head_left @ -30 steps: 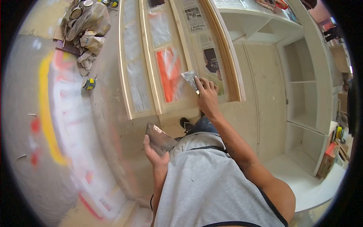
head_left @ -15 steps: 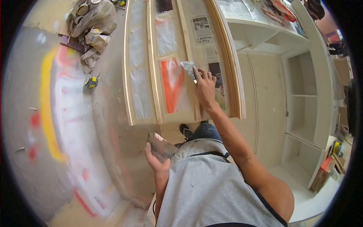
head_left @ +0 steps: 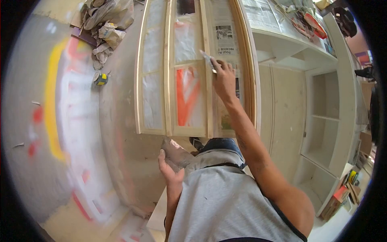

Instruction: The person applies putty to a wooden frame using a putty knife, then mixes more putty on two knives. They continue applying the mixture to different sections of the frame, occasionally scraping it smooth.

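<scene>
A wooden frame panel [head_left: 169, 92] with long strips and paper-masked sections lies before me. My right hand [head_left: 224, 80] is over its right part, fingers closed round a putty knife [head_left: 207, 60]. The blade shows nearly edge-on, its tip close by the strip right of the middle column. Low in front of my body, my left hand [head_left: 171, 171] grips a flat, greyish metal plate [head_left: 176, 156] with a smeared surface, thumb up along its edge. That plate sits just below the near end of the panel.
White shelving [head_left: 322, 109] stands on the right, with newspaper [head_left: 262, 16] on its top. A small tin [head_left: 100, 78] is on the floor at the left, near crumpled bags [head_left: 111, 36]. White and yellow paint marks cover the surface further left.
My right hand has moved the putty knife farther up the panel and turned its blade more edge-on. The left hand keeps hold of the plate. The view has shifted slightly.
</scene>
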Available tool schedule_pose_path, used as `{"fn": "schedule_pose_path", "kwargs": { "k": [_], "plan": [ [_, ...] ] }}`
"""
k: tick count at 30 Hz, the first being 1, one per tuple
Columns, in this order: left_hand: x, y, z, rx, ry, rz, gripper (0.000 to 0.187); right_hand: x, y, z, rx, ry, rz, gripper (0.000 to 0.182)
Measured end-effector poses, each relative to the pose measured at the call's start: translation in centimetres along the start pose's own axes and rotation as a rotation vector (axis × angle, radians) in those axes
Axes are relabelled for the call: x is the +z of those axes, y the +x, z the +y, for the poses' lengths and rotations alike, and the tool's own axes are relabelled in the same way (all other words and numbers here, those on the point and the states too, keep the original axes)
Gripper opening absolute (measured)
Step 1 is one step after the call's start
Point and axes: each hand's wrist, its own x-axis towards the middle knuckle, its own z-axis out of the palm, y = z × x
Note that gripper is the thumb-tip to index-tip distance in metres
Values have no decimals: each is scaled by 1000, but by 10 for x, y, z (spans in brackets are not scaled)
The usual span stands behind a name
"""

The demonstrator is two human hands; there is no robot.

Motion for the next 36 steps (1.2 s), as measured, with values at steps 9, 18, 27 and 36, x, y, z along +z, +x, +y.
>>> {"fn": "schedule_pose_path", "kwargs": {
  "k": [9, 18, 27, 36],
  "plan": [
    [48, 29, -42, -260, -119, -274, 35, -159, -42, -50, 779, 1461, 49, 14],
    [91, 1, -48, -240, 95, -531, 35, -197, -129, -94, 1235, 1932, -260, 16],
    [59, -26, -22, -270, -194, -401, 38, -190, -183, -120, 176, 903, 479, 14],
    [32, -22, -9, -126, -30, -425, 37, -147, -144, -75, 75, 434, 126, 16]
  ]
}}
